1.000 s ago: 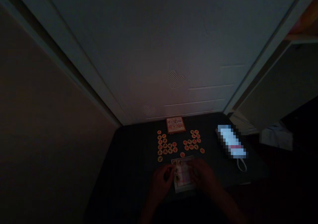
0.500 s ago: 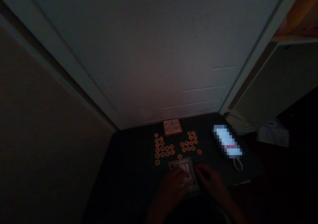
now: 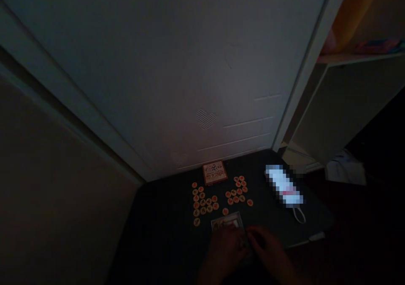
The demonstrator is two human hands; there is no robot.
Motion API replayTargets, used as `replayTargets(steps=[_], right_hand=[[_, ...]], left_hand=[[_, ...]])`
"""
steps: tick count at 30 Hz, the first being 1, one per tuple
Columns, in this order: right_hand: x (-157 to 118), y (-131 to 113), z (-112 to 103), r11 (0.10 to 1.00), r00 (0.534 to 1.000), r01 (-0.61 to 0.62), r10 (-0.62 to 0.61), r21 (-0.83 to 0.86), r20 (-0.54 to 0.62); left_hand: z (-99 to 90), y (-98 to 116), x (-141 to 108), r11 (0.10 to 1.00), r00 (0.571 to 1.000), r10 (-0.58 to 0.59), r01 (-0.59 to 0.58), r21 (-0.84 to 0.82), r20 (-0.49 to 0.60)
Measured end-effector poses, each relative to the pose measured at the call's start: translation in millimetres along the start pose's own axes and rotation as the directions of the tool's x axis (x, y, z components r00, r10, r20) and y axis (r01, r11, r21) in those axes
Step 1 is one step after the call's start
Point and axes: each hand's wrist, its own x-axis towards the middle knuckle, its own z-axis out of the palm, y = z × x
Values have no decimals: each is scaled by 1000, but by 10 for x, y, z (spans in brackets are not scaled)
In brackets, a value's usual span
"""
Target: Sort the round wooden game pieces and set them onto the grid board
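Fingers of my left hand (image 3: 225,251) were bunched over the open box (image 3: 241,221), covering most of it, and honestly it was so dark that I couldn't tell if they were pinching anything or just resting there. On my right hand (image 3: 267,249) the thumb and index finger curved toward each other with a dark gap between them, tips right by the box's right side. Couldn't tell if those had hold of anything either.

The box itself sat on the dark table (image 3: 164,221) right in front of me, with a couple of xiangqi pieces (image 3: 217,225) showing in its far left corner and something pale next to them. More round discs with red or dark characters lay beyond it: a left bunch (image 3: 203,202) in a rough L, and a right bunch (image 3: 239,191) in kind of a backwards one. One loose disc (image 3: 225,211) sat just past the box's far edge, and a second loose disc (image 3: 249,202) was near the right bunch.

Behind all that was a printed game box (image 3: 215,172), close to the white door (image 3: 158,87) with the striped heart (image 3: 206,119). Some bright, pixelated phone-shaped thing (image 3: 284,186) with a white loop (image 3: 299,215) lay toward the table's right end.
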Motion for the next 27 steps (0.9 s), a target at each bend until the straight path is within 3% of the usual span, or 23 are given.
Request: replayTargets(steps=[10,20,23,27], right_hand=[[22,-46,68,997,999,46,-45,-65,20],[-14,-49,65,992,992,108,-103,-61,71],[-54,-53,82,989,991,121,-116,-85,66],[-103,-80,104,980,990,140,-139,-143,18]], left_hand=[[-35,11,-42,993,998,-48,51,108,-33],[-22,-157,-87,991,995,64,-54,122,-80],[-16,-178,-110,989,987,69,-48,140,-146],[-19,-235,-176,996,944,52,-23,92,-327]])
